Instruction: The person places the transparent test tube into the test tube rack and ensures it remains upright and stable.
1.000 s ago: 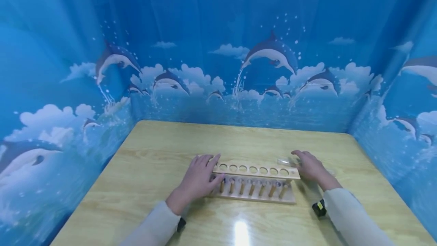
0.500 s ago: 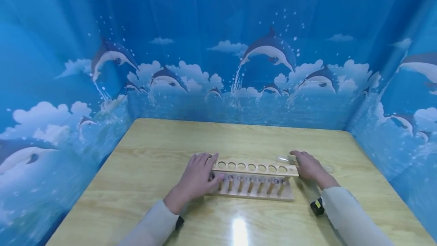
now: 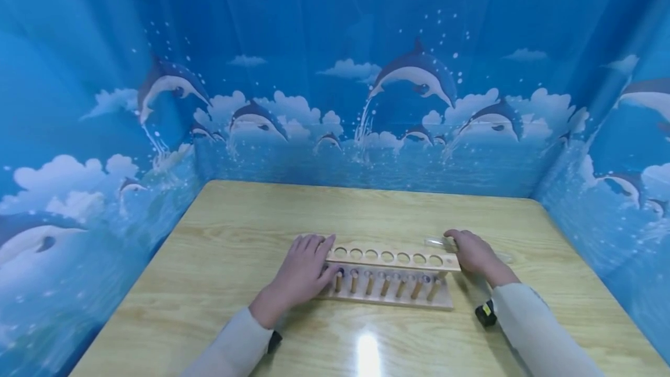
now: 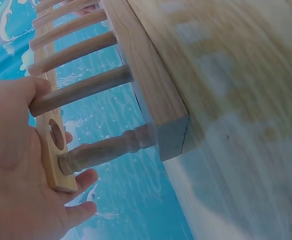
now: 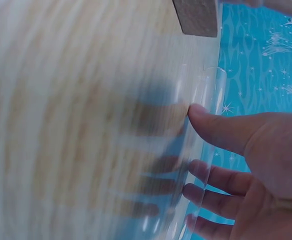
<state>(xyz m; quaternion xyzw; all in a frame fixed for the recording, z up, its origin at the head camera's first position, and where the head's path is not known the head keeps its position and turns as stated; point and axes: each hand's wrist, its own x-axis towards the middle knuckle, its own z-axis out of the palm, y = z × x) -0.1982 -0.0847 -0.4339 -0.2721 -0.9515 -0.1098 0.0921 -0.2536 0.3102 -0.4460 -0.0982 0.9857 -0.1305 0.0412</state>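
Observation:
A wooden test tube rack stands on the table, with a row of round holes along its top bar and upright pegs below. My left hand grips the left end of that top bar. In the left wrist view the thumb lies by a peg, the other fingers behind the bar. Just past the rack's right end, a clear glass test tube lies on its side. My right hand holds the tube; in the right wrist view the thumb crosses the glass and fingertips show through it.
The light wood-grain table ends at blue curtains printed with dolphins, at the back and both sides. A black wrist device hangs under the right sleeve. A bright light reflection shows near the front.
Both hands stay almost where they were. My left thumb has drawn slightly in along the rack. The head view has shifted a little.

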